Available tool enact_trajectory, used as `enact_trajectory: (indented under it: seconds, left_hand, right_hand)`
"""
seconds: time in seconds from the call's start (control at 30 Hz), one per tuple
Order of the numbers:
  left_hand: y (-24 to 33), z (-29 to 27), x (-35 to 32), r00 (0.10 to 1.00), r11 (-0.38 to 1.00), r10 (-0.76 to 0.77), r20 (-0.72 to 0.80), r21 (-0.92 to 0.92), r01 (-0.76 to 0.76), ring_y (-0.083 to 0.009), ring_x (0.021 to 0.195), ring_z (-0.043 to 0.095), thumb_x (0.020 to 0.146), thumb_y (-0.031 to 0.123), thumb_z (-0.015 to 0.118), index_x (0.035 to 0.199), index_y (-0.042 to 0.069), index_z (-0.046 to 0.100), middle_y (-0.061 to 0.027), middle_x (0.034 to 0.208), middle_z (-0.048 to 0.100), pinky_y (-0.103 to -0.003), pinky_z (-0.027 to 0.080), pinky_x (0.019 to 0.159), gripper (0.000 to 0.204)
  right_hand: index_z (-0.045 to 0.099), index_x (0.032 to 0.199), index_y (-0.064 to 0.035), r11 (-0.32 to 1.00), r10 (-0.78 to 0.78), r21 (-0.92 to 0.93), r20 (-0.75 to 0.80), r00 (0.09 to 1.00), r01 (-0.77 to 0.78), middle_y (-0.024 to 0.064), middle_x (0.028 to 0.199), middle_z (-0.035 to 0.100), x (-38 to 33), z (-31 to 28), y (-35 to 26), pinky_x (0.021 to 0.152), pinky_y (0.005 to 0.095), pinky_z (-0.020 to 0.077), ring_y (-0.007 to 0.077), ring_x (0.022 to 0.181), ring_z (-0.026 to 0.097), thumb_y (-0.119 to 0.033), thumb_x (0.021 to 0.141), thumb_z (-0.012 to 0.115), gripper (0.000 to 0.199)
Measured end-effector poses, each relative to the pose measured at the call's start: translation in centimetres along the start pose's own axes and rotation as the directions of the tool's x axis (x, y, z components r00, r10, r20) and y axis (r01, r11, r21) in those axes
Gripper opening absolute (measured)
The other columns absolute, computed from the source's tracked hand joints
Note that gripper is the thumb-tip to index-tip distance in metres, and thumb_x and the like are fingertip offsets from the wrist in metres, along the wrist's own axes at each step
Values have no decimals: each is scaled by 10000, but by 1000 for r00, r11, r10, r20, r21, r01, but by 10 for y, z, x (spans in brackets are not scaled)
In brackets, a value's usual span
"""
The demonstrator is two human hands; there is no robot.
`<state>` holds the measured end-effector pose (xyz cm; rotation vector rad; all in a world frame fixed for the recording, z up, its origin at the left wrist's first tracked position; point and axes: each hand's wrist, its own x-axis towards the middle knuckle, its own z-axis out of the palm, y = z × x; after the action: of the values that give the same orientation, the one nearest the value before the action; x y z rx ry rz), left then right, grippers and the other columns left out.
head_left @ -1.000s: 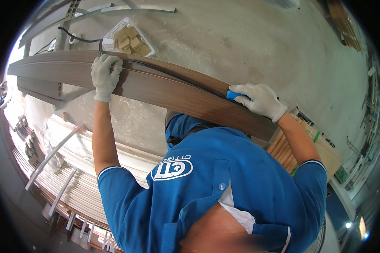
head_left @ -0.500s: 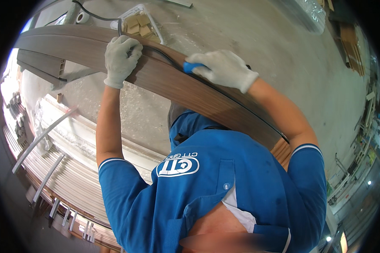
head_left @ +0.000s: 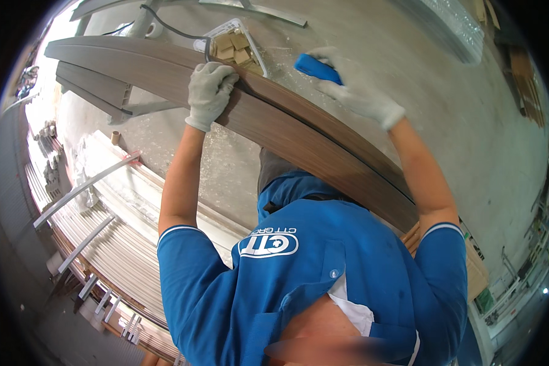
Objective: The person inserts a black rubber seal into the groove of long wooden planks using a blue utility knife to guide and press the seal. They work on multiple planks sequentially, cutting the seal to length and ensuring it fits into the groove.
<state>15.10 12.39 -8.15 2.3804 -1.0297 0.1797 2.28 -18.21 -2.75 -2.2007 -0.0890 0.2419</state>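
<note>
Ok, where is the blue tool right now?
In the head view, the blue tool is above centre and slightly right, held in the gloved right hand, past the far edge of the brown board.

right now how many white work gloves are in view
2: one on the left hand, resting on the brown panel; one on the right hand, clear of the panel and holding a blue tool. Others could be hidden.

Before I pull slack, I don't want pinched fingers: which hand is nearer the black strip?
Left: the left hand is on the brown board, at the black strip; the right hand, holding a blue tool, is off the board, farther away.
</note>
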Motion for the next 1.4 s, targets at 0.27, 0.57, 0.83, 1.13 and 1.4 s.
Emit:
enact_trajectory:
  seconds: [0.27, 0.57, 0.83, 1.13, 1.4]
  left_hand:
    - [-76, -71, 49, 819, 969, 172, 548, 55, -241, -296, 974, 646, 895, 187, 661, 998, 131, 724, -52, 997, 687, -435, 508, 864, 133]
    - [-262, -172, 118, 785, 948, 60, 617, 211, -238, -351, 986, 676, 942, 170, 649, 1075, 98, 702, -113, 1048, 687, -454, 524, 845, 160]
    - [-307, -123, 84, 998, 971, 12, 55, 238, -24, -348, 981, 654, 936, 287, 703, 1053, 175, 743, -81, 1055, 709, -459, 522, 853, 167]
    - [-289, -123, 79, 999, 963, -4, 40, 269, -7, -334, 882, 623, 939, 267, 698, 953, 109, 741, -68, 949, 709, -444, 497, 811, 164]
    - [-291, -122, 78, 1000, 967, 24, 5, 254, -24, -332, 849, 615, 927, 289, 702, 904, 135, 722, -65, 895, 693, -460, 486, 786, 157]
  right_hand:
    - [555, 1419, -68, 997, 59, -43, 10, 998, -58, 182, 1321, 670, 4, 21, -27, 1029, 438, 503, 357, 1188, 651, -243, 1024, 600, 434]
    - [549, 1403, -116, 901, 431, 78, -50, 901, -426, 189, 1121, 728, 16, 59, -63, 855, 448, 531, 376, 942, 699, -289, 1047, 583, 398]
    - [602, 1209, -117, 862, 452, -277, 43, 891, -425, 201, 902, 719, 17, 58, -64, 745, 489, 515, 415, 852, 693, -325, 1026, 603, 278]
    - [636, 1191, -130, 935, 340, -180, 200, 919, -306, 169, 858, 722, 72, 67, -72, 728, 499, 522, 399, 821, 692, -347, 1028, 590, 276]
    - [621, 1238, -107, 982, 126, -165, 212, 969, -91, 191, 858, 710, 181, 113, -121, 734, 494, 533, 403, 801, 695, -372, 1027, 582, 341]
